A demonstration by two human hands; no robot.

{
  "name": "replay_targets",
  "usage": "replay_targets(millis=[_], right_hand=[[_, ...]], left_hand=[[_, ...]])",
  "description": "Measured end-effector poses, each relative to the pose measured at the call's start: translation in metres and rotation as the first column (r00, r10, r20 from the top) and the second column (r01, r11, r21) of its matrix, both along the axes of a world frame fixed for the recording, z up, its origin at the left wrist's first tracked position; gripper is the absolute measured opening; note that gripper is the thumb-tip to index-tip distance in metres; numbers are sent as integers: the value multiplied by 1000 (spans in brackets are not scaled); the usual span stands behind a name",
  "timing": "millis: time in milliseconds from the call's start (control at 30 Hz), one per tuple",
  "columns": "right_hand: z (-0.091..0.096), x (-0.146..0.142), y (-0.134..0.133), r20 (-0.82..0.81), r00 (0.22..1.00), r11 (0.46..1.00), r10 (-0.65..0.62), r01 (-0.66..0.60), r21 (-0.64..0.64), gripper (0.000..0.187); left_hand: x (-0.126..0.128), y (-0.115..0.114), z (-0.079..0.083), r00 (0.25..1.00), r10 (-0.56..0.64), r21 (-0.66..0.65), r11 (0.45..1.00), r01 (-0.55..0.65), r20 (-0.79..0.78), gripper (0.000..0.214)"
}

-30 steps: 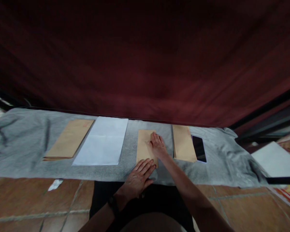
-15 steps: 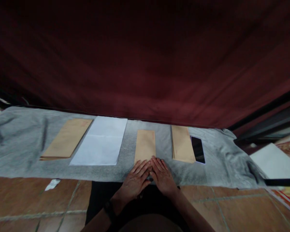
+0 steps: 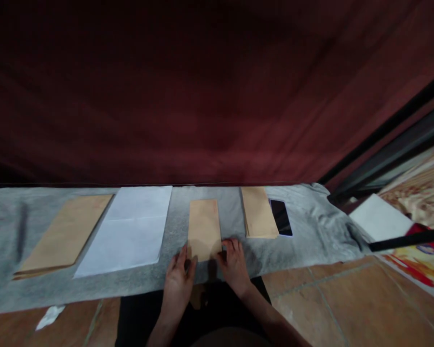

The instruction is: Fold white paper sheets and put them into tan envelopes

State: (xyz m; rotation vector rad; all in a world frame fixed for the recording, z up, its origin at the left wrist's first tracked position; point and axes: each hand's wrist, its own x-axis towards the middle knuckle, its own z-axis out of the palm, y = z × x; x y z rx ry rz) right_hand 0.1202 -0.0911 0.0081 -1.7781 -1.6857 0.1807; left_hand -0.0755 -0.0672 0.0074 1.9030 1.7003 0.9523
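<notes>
A brown envelope (image 3: 203,225) lies lengthwise on the grey cloth (image 3: 311,226) in front of me. My left hand (image 3: 178,279) grips its near left corner, thumb on top and fingers curled. My right hand (image 3: 233,265) holds the near right corner with bent fingers. The near edge of the envelope looks slightly raised off the cloth. A white sheet of paper (image 3: 128,229) lies just left of the envelope. Further left lies a stack of brown envelopes (image 3: 65,233).
Right of my hands lie another stack of brown envelopes (image 3: 258,212) and a dark phone (image 3: 281,217). A red curtain (image 3: 202,96) hangs behind the cloth. A paper scrap (image 3: 50,315) lies on the tiled floor; a white sheet (image 3: 379,217) and a black bar (image 3: 408,238) are at right.
My right hand slid from the envelope's far end down to its near edge. Both hands went from lying flat to gripping the near corners. The view swung to the right.
</notes>
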Motion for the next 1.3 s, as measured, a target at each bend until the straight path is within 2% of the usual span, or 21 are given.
replay_targets(millis=[133,200,233,300,400,433,500,567,633,700,767,900,967,1033,1167,1300], right_hand=[[0,-3,4,-215,975,998,-51,44,-40,25],[0,-5,6,-423,903,996,-72,41,-81,23],[0,-5,7,-541,837,994,-79,25,-106,22],[3,-4,9,-751,655,990,-91,-20,-138,18],[12,5,13,-910,403,994,-99,-5,-110,19],[17,11,14,-931,352,995,-95,28,-91,22],[26,26,15,-948,308,994,-83,94,-57,29],[36,46,16,-944,322,989,-74,147,-28,33],[43,67,15,-924,373,980,-83,199,-7,34],[46,89,13,-892,437,971,-115,238,-9,33],[45,110,11,-849,505,961,-154,277,-10,32],[37,144,6,-684,679,938,-268,345,-26,30],[33,156,3,-515,787,924,-340,381,-28,31],[30,163,1,-325,862,913,-390,406,-18,32],[25,163,-4,-97,912,917,-397,397,-25,32],[25,153,-8,4,915,914,-404,404,-45,33]], left_hand=[[-2,11,3,979,129,-263,961,-84,158,67],[-4,15,5,963,169,-343,935,-90,208,66],[-3,16,7,954,186,-370,925,-89,236,64],[1,16,12,926,219,-396,914,-85,306,59],[19,17,23,861,241,-377,924,-63,447,56],[29,17,27,831,234,-370,928,-37,505,56],[52,17,35,751,217,-375,926,43,624,57],[77,19,43,657,209,-405,900,159,724,60],[101,23,48,593,202,-428,863,267,779,63],[124,29,50,551,200,-427,846,320,810,59],[145,36,49,529,182,-403,850,338,829,50],[183,47,40,573,104,-365,858,362,813,41],[196,51,32,602,76,-364,854,372,795,40],[205,52,23,631,58,-373,847,378,773,38],[209,48,8,668,35,-389,836,388,743,36],[207,46,8,710,15,-404,831,383,704,36]])
